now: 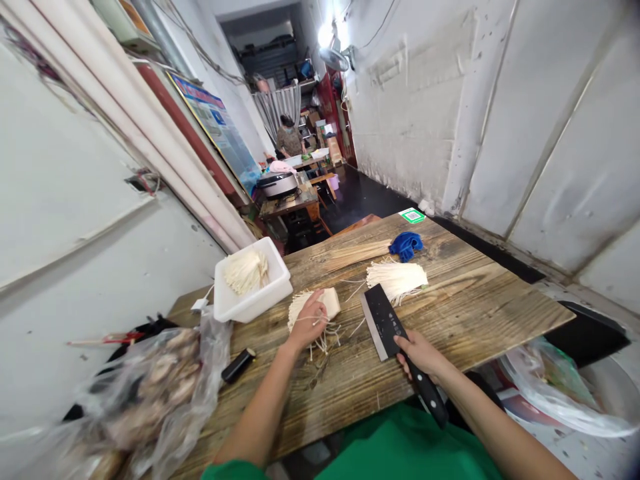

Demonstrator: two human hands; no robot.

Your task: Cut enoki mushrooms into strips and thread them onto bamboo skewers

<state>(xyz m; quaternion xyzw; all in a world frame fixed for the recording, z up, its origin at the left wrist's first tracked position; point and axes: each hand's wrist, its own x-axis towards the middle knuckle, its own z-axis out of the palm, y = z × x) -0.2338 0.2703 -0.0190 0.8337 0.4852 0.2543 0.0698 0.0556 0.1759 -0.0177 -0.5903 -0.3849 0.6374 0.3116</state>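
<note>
My left hand [309, 325] lies over a bunch of enoki mushrooms [331, 301] on the wooden table, its fingers curled onto the pale stems. A few loose strands hang across that hand and beside it. My right hand [420, 353] grips the black handle of a cleaver [384, 321]. The wide dark blade points away from me, just above or on the tabletop; I cannot tell which. Beyond its tip rests a second enoki bunch [397, 278]. More enoki mushrooms [246, 272] sit in a white plastic tub [253, 308] left of my left hand.
Thin wooden skewers [356, 255] and a blue cloth [406, 246] lie at the table's far side. A black cylinder [239, 365] and a plastic bag of brownish pieces [163, 383] are at the left. A lined bin [565, 387] stands at the right. Farther back, a person [290, 138] is at another table.
</note>
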